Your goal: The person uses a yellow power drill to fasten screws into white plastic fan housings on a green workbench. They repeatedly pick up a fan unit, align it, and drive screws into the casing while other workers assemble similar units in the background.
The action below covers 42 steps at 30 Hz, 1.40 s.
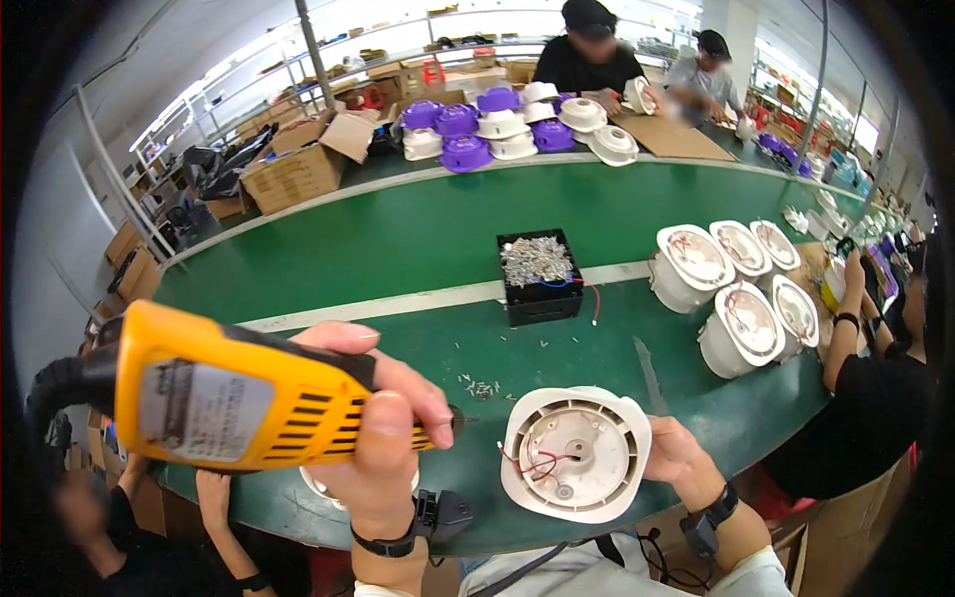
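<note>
A black box (543, 303), filled with small metal screws (535, 261), stands on the green table (383, 264), and a red wire (599, 306) hangs at its right side. Nearer to the person than the black box, and to its left, the left hand (386, 423) holds a yellow power screwdriver (234, 383). The fingers of this hand are clamped around the front part of the tool, with the thumb also on it. The thin tip points to the right and does not touch the white housing (589, 430).

This housing is on the near side of the black box, a little to its right; its open side faces up, and red wires (542, 464) lie inside. The right hand (674, 453) is clamped on its right edge; the ends of these fingers are hidden. Loose screws (481, 388) lie on the near side of the black box, a little to its left. To the right of the black box stand five similar white housings (746, 323). Beyond it, purple and white shells (464, 152) are piled at the far side.
</note>
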Motion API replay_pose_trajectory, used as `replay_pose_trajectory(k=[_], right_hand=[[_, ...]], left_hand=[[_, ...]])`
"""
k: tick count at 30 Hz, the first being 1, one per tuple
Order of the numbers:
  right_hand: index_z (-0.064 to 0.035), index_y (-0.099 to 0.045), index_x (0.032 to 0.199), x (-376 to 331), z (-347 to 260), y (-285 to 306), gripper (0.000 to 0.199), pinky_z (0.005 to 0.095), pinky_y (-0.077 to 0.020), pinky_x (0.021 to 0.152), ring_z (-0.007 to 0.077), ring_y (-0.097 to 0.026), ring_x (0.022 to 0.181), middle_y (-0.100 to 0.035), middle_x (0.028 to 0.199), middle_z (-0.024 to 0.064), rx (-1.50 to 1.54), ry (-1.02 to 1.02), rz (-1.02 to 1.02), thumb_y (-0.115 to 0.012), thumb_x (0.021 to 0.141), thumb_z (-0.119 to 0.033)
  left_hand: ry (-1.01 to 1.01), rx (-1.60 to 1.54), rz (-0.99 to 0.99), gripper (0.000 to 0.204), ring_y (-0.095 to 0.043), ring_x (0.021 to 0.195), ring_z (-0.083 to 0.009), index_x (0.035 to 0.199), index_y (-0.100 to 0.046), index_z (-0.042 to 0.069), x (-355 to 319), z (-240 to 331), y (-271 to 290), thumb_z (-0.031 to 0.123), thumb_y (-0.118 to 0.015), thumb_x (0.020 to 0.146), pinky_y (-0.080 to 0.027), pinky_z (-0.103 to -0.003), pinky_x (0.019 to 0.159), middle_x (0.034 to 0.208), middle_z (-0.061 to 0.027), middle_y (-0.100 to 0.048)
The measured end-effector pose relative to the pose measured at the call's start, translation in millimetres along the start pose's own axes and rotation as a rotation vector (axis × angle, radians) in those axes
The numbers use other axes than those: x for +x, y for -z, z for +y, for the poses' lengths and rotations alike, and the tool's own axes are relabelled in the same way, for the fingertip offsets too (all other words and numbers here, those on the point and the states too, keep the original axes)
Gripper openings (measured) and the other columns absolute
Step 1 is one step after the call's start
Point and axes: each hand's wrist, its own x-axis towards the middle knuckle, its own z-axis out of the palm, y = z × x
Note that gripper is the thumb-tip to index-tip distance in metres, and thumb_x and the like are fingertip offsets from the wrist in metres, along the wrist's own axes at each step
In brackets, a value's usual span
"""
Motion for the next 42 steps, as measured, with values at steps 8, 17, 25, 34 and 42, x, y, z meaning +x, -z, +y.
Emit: replay_pose_trajectory(k=[8, 17, 25, 34, 42], right_hand=[[-0.0047, -0.051, 0.085, -4, -22, -13, 0.013, 0.0316, -0.0400, 0.094, 0.0170, -0.056, 0.106, -0.064, 0.108, 0.0155, -0.714, 0.390, 0.010, -0.062, 0.088, -0.012], [-0.0086, -0.054, 0.088, -12, -24, -43, 0.023, 0.0567, -0.0163, 0.110, 0.0297, -0.039, 0.129, -0.051, 0.129, 0.0110, -2.178, 0.816, -0.259, -0.071, 0.071, -0.009], [-0.0042, -0.043, 0.130, 3, -22, -53, 0.080, 0.0506, -0.0266, 0.106, 0.0432, -0.032, 0.129, -0.029, 0.139, 0.0271, -1.866, 0.944, 0.108, -0.077, 0.066, -0.038], [-0.0020, -0.037, 0.134, 16, -37, -49, 0.091, 0.0450, -0.0369, 0.098, 0.0399, -0.043, 0.117, -0.039, 0.132, 0.0227, -1.935, 0.837, -0.058, -0.077, 0.062, -0.041], [-0.0042, -0.041, 0.130, 20, -44, -37, 0.084, 0.0439, -0.0381, 0.096, 0.0387, -0.044, 0.116, -0.039, 0.133, 0.0207, -1.911, 0.839, -0.175, -0.076, 0.060, -0.035]], left_hand=[[-0.121, -0.129, -0.108, 0.047, -0.048, 0.041, -0.0170, 0.115, -0.032, 0.002, -2, 5, 8, 0.031, -0.059, 0.090, -0.042, -0.028, 0.038, 0.062, -0.0114, -0.054], [0.084, -0.209, -0.287, 0.060, -0.052, 0.049, -0.0220, 0.118, -0.030, 0.002, -12, -11, -2, 0.043, -0.061, 0.087, -0.047, -0.035, 0.046, 0.065, -0.0121, -0.053], [0.345, -0.146, -0.175, 0.075, -0.056, 0.056, -0.0237, 0.116, -0.034, 0.003, -32, -50, -11, 0.053, -0.071, 0.074, -0.047, -0.035, 0.052, 0.068, -0.0117, -0.055], [0.245, -0.174, -0.189, 0.089, -0.053, 0.046, -0.0187, 0.116, -0.035, -0.001, -47, -75, -19, 0.074, -0.053, 0.071, -0.047, -0.032, 0.045, 0.063, -0.0089, -0.055], [0.186, -0.065, -0.220, 0.085, -0.042, 0.034, -0.0176, 0.108, -0.036, 0.004, -57, -86, -26, 0.082, -0.041, 0.073, -0.038, -0.030, 0.032, 0.056, -0.0064, -0.048]])
